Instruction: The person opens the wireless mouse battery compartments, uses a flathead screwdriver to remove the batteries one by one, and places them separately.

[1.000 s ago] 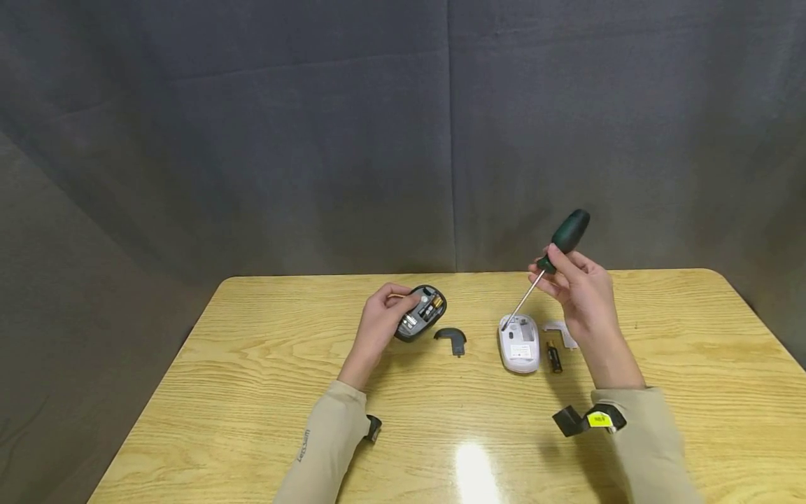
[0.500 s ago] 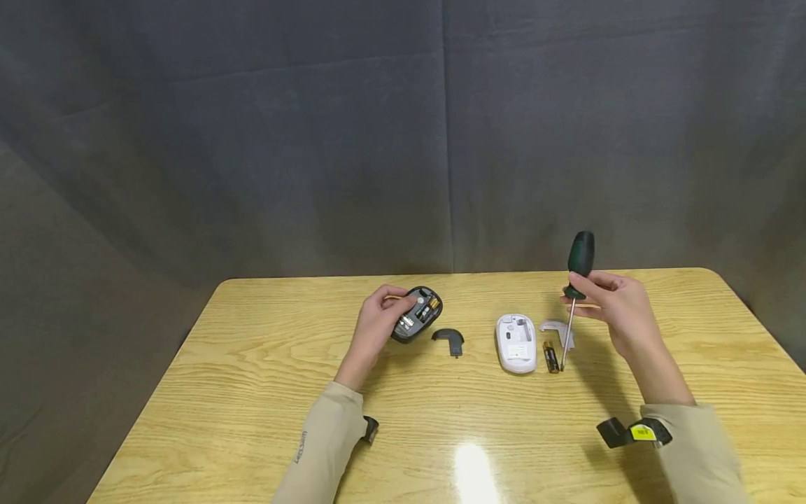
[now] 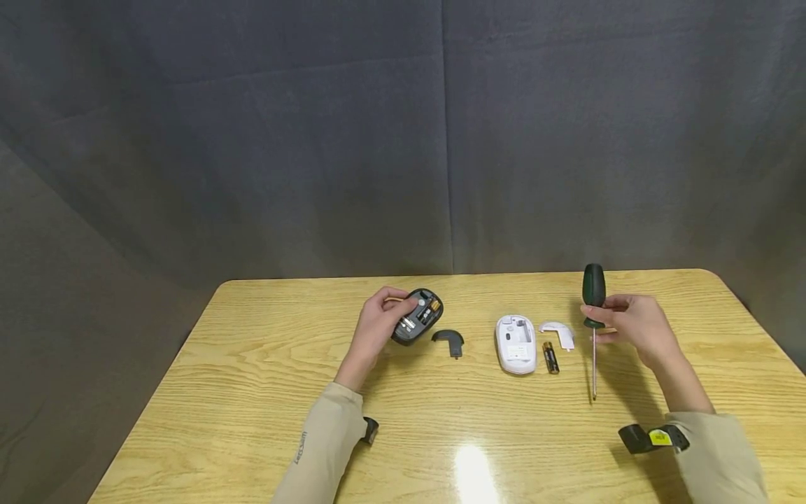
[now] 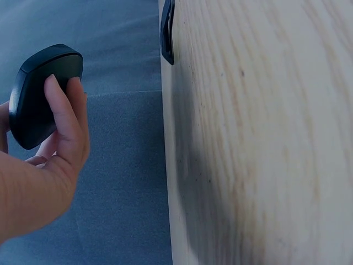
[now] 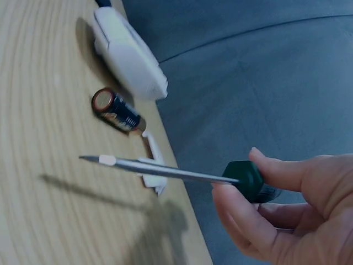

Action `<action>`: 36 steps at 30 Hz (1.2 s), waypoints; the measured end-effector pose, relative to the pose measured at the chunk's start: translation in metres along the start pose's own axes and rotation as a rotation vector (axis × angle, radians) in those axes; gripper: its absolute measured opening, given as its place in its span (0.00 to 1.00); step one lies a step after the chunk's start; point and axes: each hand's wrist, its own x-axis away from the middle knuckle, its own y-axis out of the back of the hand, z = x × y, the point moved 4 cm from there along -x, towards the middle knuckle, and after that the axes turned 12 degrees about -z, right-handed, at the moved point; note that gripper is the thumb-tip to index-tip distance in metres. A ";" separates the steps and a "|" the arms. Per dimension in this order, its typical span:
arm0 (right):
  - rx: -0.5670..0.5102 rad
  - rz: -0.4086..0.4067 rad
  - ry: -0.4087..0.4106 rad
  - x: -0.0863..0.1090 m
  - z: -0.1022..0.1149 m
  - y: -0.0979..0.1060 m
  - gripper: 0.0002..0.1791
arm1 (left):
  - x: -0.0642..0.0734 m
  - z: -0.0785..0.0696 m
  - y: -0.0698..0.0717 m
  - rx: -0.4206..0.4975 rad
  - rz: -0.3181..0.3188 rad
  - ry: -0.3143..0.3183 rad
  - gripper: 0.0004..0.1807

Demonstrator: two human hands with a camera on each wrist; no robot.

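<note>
My left hand [image 3: 376, 322] grips a black computer mouse [image 3: 429, 318], underside up, its battery bay uncovered with batteries inside. In the left wrist view the mouse [image 4: 41, 99] is raised off the table. My right hand [image 3: 639, 325] pinches a screwdriver [image 3: 594, 287] by its dark green handle, shaft pointing down and tip over the table. In the right wrist view the shaft [image 5: 176, 171] casts a shadow on the wood. A white mouse [image 3: 517, 350] lies upside down between the hands, its battery bay uncovered. Right of it lies a single battery [image 3: 550, 358].
A black L-shaped battery cover [image 3: 450, 341] lies right of the black mouse. A white battery cover [image 3: 559, 334] lies behind the battery. The wooden table [image 3: 252, 406] ends at a dark grey curtain [image 3: 315, 175].
My right hand has moved right and nearer, taking the screwdriver from over the white mouse past the battery; the screwdriver now stands more upright. The left hand stays nearly still.
</note>
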 end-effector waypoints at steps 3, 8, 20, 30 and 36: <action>0.076 0.013 0.008 -0.001 -0.007 0.001 0.26 | 0.001 0.000 0.001 -0.004 0.000 -0.001 0.15; 0.197 0.023 -0.004 -0.004 -0.018 0.006 0.26 | 0.001 -0.001 0.001 -0.007 0.002 -0.001 0.15; 0.380 0.022 0.021 -0.009 -0.026 0.009 0.20 | 0.001 -0.002 0.000 -0.004 0.002 0.007 0.15; 0.543 -0.011 0.111 -0.006 -0.022 0.007 0.25 | 0.000 0.000 0.000 -0.017 0.014 0.006 0.16; 0.666 -0.054 0.184 -0.004 -0.015 0.009 0.24 | 0.000 0.000 0.001 -0.017 0.018 0.009 0.16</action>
